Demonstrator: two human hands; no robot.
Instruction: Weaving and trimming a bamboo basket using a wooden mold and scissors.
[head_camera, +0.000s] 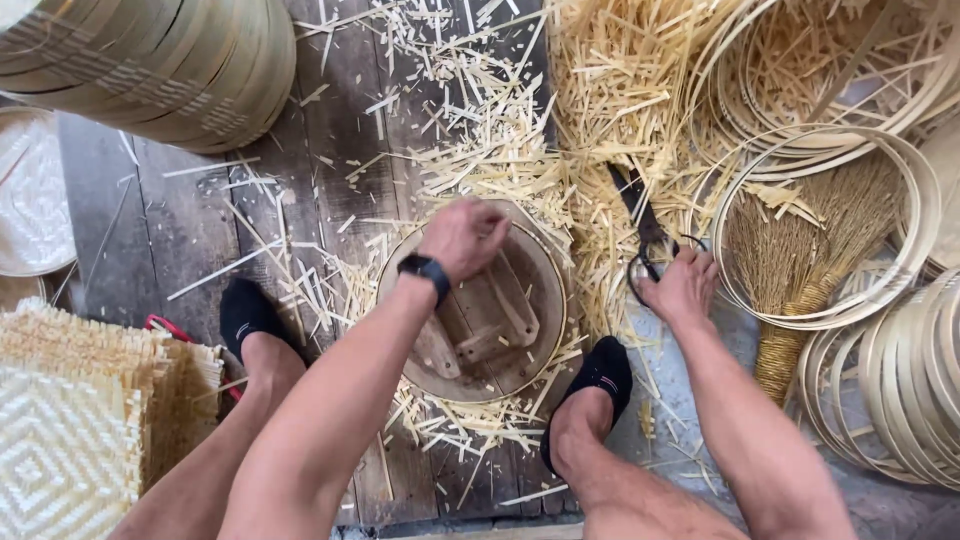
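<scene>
The left hand (462, 238), a dark watch (424, 270) on its wrist, clenches its grip on the far rim of a round wooden form (485, 320) lying on the plank floor (190, 230) between the feet. The right hand (682, 288) grasps the loops of black scissors (640, 225) lying in bamboo shavings (520, 150), beside a hoop (915, 230) holding a small broom (800, 290).
</scene>
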